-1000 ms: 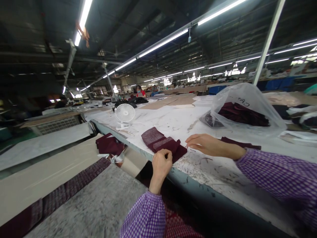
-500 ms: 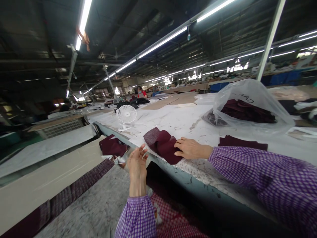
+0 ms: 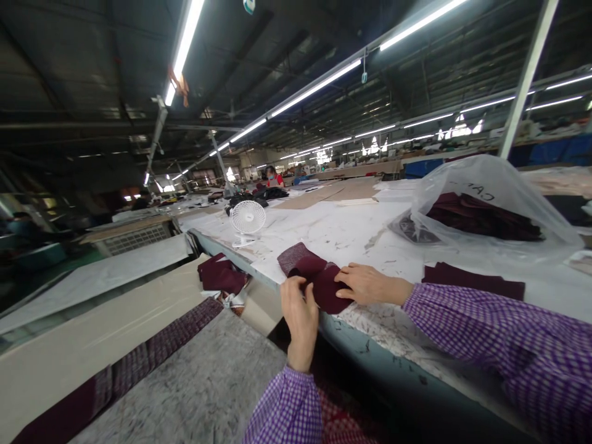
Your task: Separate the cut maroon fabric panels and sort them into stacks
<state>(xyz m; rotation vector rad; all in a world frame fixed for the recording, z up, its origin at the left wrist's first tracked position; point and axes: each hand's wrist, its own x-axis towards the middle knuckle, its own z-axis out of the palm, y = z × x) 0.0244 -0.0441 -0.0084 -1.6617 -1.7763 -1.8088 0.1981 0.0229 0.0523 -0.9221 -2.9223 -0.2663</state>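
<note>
A folded maroon fabric piece (image 3: 324, 285), with a paler speckled flap at its far left, lies at the near edge of the white-covered table. My left hand (image 3: 300, 317) is at its near left side, thumb and curled fingers closed on the cloth's edge. From the right, my right hand (image 3: 367, 283) holds the other side, its fingers bent onto the cloth and the thumb low at the edge. The fingertips of both hands are partly hidden in the fabric folds.
Farther along the table stand a small white fan (image 3: 248, 217) and a clear plastic bag (image 3: 485, 203) of maroon cloth. A flat maroon stack (image 3: 474, 280) lies beyond my right forearm. On the lower left surface are a crumpled maroon bundle (image 3: 222, 274) and a row of overlapping pieces (image 3: 161, 345).
My left hand has moved right, from apart and open to the fabric's near left edge, where its fingers close. My right hand stays on the cloth. The view has shifted slightly left.
</note>
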